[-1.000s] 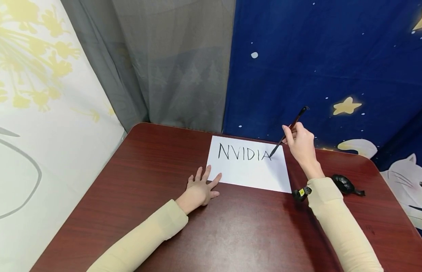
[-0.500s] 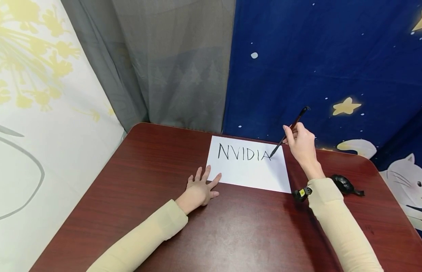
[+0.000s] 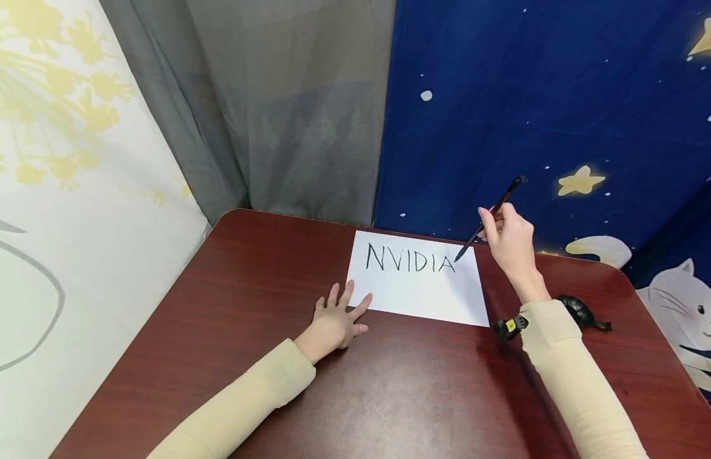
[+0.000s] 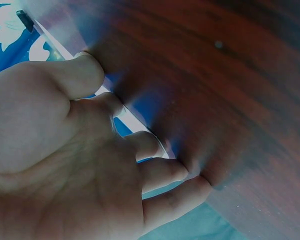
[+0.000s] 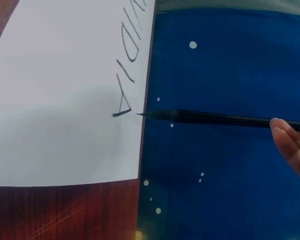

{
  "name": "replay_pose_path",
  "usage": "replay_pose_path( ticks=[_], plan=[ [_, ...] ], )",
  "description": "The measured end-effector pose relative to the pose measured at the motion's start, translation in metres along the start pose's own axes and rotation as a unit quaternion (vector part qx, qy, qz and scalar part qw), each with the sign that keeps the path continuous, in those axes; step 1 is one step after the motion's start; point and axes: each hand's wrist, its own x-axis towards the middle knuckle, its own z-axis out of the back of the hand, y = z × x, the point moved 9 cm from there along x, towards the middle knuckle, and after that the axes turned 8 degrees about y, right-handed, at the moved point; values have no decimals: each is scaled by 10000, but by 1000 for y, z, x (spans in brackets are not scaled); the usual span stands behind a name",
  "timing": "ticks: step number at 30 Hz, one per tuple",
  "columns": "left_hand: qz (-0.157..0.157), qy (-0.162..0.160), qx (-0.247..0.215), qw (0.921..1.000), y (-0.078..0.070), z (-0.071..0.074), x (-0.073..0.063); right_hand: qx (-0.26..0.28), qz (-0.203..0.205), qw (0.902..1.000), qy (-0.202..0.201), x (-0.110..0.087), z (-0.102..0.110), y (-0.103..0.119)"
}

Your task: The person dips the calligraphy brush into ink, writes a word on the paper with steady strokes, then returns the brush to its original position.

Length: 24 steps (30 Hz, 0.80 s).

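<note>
A white sheet of paper [image 3: 413,296] lies near the table's far edge, with "NVIDIA" in thin black strokes across its upper half. My right hand [image 3: 510,241] pinches a dark writing brush [image 3: 486,220], tilted with its tip down by the last letter. In the right wrist view the brush [image 5: 205,117] shows a fine black tip that looks slightly apart from the paper [image 5: 55,100]. My left hand [image 3: 331,322] has its fingers spread, with fingertips on the sheet's lower left corner and the table. The left palm [image 4: 75,145] fills much of the left wrist view.
The dark red wooden table [image 3: 264,274] has rounded far corners. Beside my right forearm lies a black object [image 3: 579,311], partly hidden by the sleeve. A grey curtain [image 3: 309,127] and a blue starry curtain [image 3: 476,127] hang right behind the table.
The brush tip has lifted slightly from the end of the last letter, and my right hand has risen a little with it. The left hand stays on the paper's corner.
</note>
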Motion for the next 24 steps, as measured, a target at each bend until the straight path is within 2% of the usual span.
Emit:
replay_pose_path(
  ticks=[2, 6, 11, 17, 24],
  plan=[
    [23, 7, 1, 10000, -1, 3, -6, -13, 104, 9999, -63, 1, 3, 3],
    [3, 21, 26, 10000, -1, 4, -7, -18, 281, 9994, -190, 3, 8, 8],
    [4, 71, 26, 10000, -1, 2, -5, -2, 387, 9988, -302, 5, 15, 12],
    [-47, 16, 78, 10000, 1, -5, 7, -25, 473, 9982, -381, 6, 21, 16],
    [17, -1, 81, 10000, 1, -3, 5, -57, 593, 9973, -428, 10, 27, 22]
  ],
)
